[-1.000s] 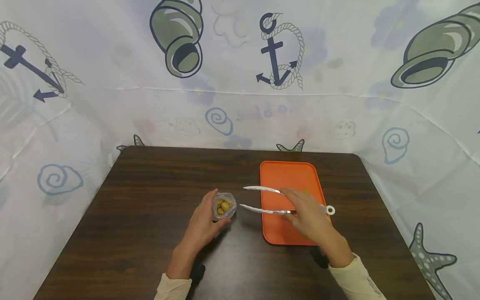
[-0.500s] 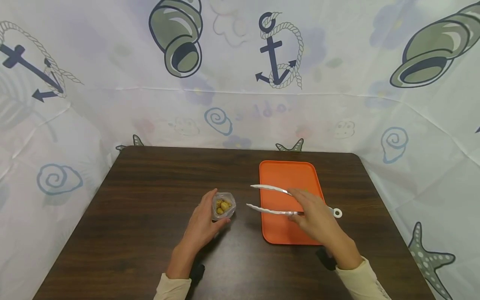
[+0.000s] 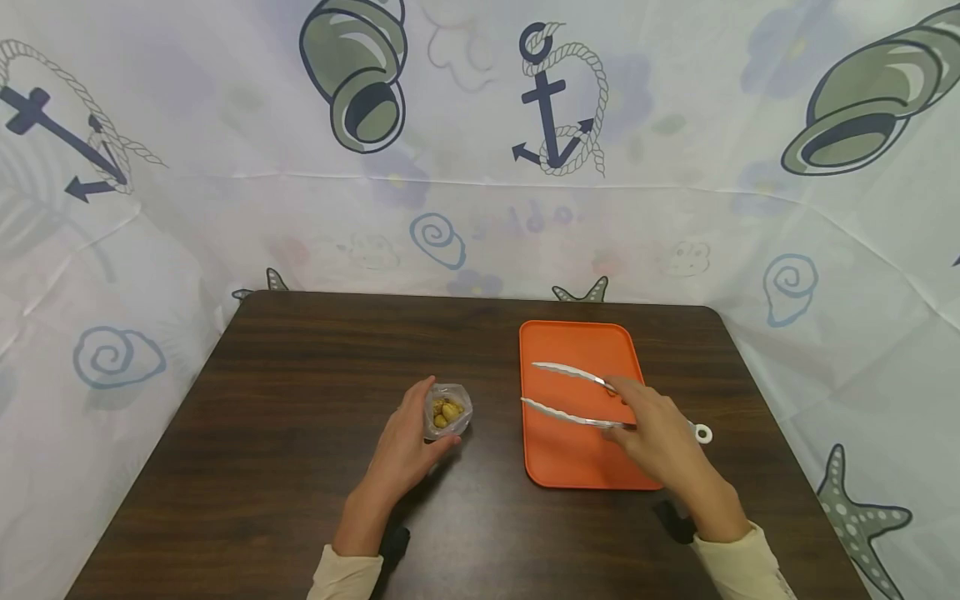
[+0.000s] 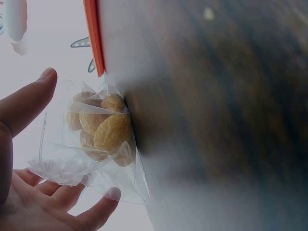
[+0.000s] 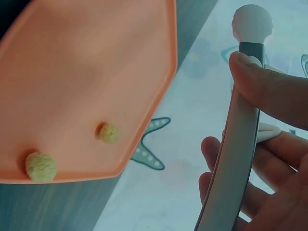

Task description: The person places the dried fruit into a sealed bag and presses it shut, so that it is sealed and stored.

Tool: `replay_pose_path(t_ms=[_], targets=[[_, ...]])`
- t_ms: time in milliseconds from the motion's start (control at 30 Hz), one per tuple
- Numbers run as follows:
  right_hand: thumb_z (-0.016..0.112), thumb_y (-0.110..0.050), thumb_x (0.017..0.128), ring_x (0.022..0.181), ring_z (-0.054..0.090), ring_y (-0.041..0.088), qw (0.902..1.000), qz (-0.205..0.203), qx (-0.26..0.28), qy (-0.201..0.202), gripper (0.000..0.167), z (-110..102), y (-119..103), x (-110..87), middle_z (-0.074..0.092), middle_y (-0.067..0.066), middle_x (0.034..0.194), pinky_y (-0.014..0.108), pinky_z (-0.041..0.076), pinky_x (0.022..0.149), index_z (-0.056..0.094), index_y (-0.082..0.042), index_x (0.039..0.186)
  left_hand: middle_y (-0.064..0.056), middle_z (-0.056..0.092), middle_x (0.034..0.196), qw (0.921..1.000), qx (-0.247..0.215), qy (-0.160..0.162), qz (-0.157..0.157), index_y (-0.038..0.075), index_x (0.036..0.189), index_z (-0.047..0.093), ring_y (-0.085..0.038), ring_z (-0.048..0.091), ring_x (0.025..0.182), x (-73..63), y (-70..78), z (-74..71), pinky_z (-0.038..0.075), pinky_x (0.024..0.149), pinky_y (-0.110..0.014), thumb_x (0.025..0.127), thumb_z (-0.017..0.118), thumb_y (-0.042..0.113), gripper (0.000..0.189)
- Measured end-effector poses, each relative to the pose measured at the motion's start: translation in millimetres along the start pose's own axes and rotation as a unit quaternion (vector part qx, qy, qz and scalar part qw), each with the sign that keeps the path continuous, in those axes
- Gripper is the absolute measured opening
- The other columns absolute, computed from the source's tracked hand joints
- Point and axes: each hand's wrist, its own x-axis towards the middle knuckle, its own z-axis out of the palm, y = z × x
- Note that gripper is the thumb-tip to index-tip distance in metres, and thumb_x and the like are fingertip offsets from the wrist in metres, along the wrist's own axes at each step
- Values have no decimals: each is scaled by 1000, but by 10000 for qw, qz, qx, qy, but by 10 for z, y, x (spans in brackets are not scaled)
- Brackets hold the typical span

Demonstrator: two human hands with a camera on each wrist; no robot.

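Observation:
My left hand (image 3: 405, 442) holds a small clear plastic bag (image 3: 463, 427), its fingers and thumb around the sides. The bag's mouth faces up and several yellow-brown, wrinkled round food pieces (image 4: 113, 132) lie inside. It stands on the table. With my right hand (image 3: 660, 433) I grip metal tongs (image 3: 570, 416) that have white tips, thumb on one arm and fingers on the other. Their tips are spread above the orange tray (image 3: 558, 462), nothing between them. Two small yellowish balls, one nearer the corner (image 5: 110, 134) and one by the edge (image 5: 41, 167), sit on the tray.
Under everything is a dark wood-grain table (image 3: 300, 358). A white cloth (image 3: 480, 242) printed with anchors, shells and starfish hangs behind and at both sides. The tray lies right of the bag, with a strip of table between them.
My right hand has moved right with the tongs, so their tips have gone from beside the bag to over the tray. The left hand and bag have stayed put.

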Motion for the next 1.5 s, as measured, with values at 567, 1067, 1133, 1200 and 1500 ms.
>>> replay_pose_path(t_ms=[567, 1067, 1133, 1200, 1500], targets=[[85, -16, 84, 128, 56, 47, 9993, 331, -153, -39, 73, -75, 291, -91, 58, 21, 146, 70, 39, 104, 51, -5, 148, -8, 38, 163, 9998, -58, -114, -169, 18, 162, 28, -39, 53, 135, 1, 15, -18, 41, 110, -63, 83, 88, 31, 99], [84, -16, 83, 110, 61, 45, 9946, 958, -408, 37, 74, -86, 466, -164, 57, 28, 143, 69, 45, 94, 50, 3, 147, -8, 36, 164, 9995, -46, -156, -284, 18, 162, 27, -40, 52, 135, -52, 29, -48, 43, 107, -63, 83, 88, 31, 100], [83, -17, 83, 115, 60, 50, 9938, 1035, -412, 57, 74, -92, 498, -179, 57, 29, 142, 71, 44, 96, 50, 4, 146, -8, 36, 164, 9995, -58, -153, -285, 18, 162, 27, -41, 52, 136, -45, 35, -49, 43, 108, -63, 84, 88, 31, 100], [84, -18, 83, 121, 57, 54, 9933, 1057, -451, 81, 75, -98, 534, -191, 56, 32, 141, 73, 42, 98, 50, 6, 145, -8, 36, 164, 9995, -60, -147, -285, 18, 162, 27, -40, 52, 136, -38, 38, -47, 43, 108, -63, 83, 88, 31, 101], [83, -20, 85, 122, 55, 58, 9898, 1294, -596, 32, 73, -92, 656, -248, 56, 37, 137, 72, 43, 96, 50, 11, 142, -8, 36, 164, 9995, -35, -162, -266, 17, 162, 27, -40, 51, 136, -12, 36, -27, 42, 109, -63, 83, 88, 32, 101]])
